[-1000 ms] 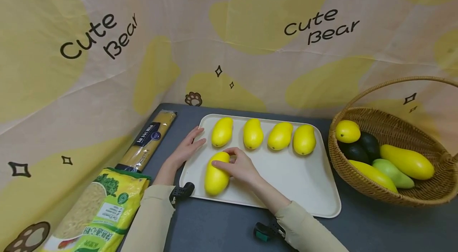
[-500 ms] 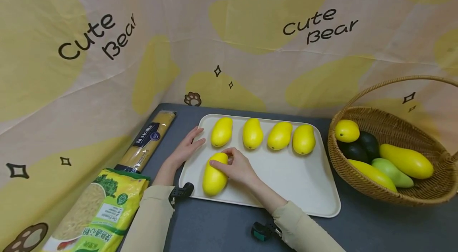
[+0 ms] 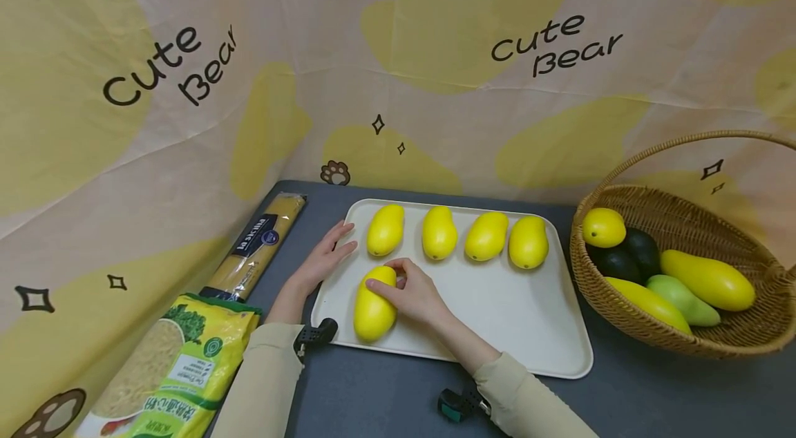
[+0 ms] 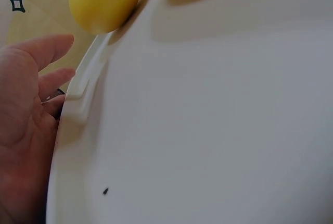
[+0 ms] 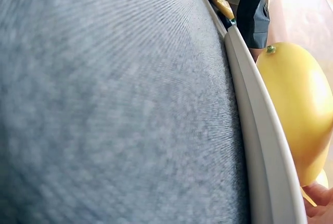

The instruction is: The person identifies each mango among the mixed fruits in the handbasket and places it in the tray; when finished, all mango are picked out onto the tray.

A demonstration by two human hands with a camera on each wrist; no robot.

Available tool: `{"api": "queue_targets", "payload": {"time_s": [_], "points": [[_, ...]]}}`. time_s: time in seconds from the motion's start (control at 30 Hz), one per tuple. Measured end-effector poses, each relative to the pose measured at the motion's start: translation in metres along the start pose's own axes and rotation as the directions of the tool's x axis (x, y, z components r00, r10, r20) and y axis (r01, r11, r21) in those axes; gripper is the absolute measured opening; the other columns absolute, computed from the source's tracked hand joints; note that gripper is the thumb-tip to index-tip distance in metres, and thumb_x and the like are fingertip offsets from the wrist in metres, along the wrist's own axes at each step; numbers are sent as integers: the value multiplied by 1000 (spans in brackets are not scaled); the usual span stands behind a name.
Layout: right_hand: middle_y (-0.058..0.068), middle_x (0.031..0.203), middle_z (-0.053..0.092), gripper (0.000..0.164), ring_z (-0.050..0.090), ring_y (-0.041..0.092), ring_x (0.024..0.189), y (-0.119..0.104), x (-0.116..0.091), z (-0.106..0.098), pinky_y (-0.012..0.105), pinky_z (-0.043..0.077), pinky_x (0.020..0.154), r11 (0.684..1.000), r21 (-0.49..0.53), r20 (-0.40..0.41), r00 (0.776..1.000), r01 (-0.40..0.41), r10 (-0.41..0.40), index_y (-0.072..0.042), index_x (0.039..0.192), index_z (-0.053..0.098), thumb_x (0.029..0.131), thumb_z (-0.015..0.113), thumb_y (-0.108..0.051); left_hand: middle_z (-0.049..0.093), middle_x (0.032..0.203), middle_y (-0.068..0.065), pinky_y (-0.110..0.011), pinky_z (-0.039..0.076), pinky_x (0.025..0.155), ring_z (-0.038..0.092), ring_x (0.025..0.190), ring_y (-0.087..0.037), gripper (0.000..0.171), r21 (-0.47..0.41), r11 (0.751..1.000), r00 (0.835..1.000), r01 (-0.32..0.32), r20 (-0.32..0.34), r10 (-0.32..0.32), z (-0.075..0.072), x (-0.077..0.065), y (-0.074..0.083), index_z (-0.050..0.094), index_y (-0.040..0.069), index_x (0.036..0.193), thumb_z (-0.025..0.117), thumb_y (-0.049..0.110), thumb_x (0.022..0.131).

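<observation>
My right hand (image 3: 415, 289) grips a yellow mango (image 3: 375, 313) by its far end, thumb on top, over the front left of the white tray (image 3: 491, 313). In the right wrist view this mango (image 5: 296, 104) stands just past the tray's rim, with fingertips at its lower end. My left hand (image 3: 325, 257) lies along the tray's left edge, fingers extended and holding nothing; the left wrist view shows the fingers (image 4: 54, 52) beside the rim. A row of several mangoes (image 3: 440, 233) lies along the tray's back side.
Right of the tray stands a wicker basket (image 3: 587, 307) with a tall handle, holding yellow fruit, dark avocados (image 3: 640, 251) and a green mango (image 3: 683, 301). On the left lie a spaghetti pack (image 3: 256, 244) and a yellow-green pasta bag (image 3: 180, 369). A patterned cloth (image 3: 435, 79) hangs behind.
My right hand and the mango in it have shifted slightly left since the earliest frame. The left hand and the back row have stayed put.
</observation>
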State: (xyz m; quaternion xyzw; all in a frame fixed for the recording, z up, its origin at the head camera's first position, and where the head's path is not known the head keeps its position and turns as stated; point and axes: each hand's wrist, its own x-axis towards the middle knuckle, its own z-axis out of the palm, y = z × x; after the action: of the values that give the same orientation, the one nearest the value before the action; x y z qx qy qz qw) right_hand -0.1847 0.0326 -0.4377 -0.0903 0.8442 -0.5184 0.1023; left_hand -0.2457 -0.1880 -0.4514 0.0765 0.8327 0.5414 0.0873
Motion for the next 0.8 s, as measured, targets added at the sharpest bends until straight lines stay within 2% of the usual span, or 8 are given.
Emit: {"api": "queue_targets", "payload": {"time_s": [0.3,0.37,0.53,0.6,0.8], "points": [[2,95,61,58,54,16,80,1,0,1,30,45,68,1000,1,-9,1000,-1,1,-11,123,57,83,72,-49,5,163,-9,-55,12,116,4,148,-32,58,0,999,999,32,-4,-32,0,3,-4,32,9,152,52,30,102],[2,95,61,58,54,16,80,1,0,1,30,45,68,1000,-1,-10,1000,-2,2,-11,123,57,83,72,-50,5,163,-12,-56,11,116,4,148,-35,58,-5,999,999,39,8,-39,-1,-1,6,31,5,152,51,26,102],[2,98,62,56,55,16,81,1,0,1,29,46,69,1000,8,-16,1000,0,0,-11,123,58,84,72,-49,2,163,-15,-58,10,115,2,147,-38,59,-6,999,999,38,17,-38,-2,-2,8,29,2,152,50,25,103],[2,99,62,56,55,16,81,1,-1,1,29,46,68,1000,14,-17,1000,2,-1,-10,122,58,84,72,-48,3,163,-13,-57,10,116,3,148,-36,59,2,1000,999,31,6,-31,-1,2,-1,30,6,153,51,30,102],[3,101,62,54,55,16,81,1,-2,0,29,46,68,1000,25,-17,1000,12,-11,-10,122,58,85,72,-47,5,163,-9,-55,12,116,5,148,-33,58,10,999,999,35,-6,-35,0,3,-3,32,9,153,51,30,102]]}}
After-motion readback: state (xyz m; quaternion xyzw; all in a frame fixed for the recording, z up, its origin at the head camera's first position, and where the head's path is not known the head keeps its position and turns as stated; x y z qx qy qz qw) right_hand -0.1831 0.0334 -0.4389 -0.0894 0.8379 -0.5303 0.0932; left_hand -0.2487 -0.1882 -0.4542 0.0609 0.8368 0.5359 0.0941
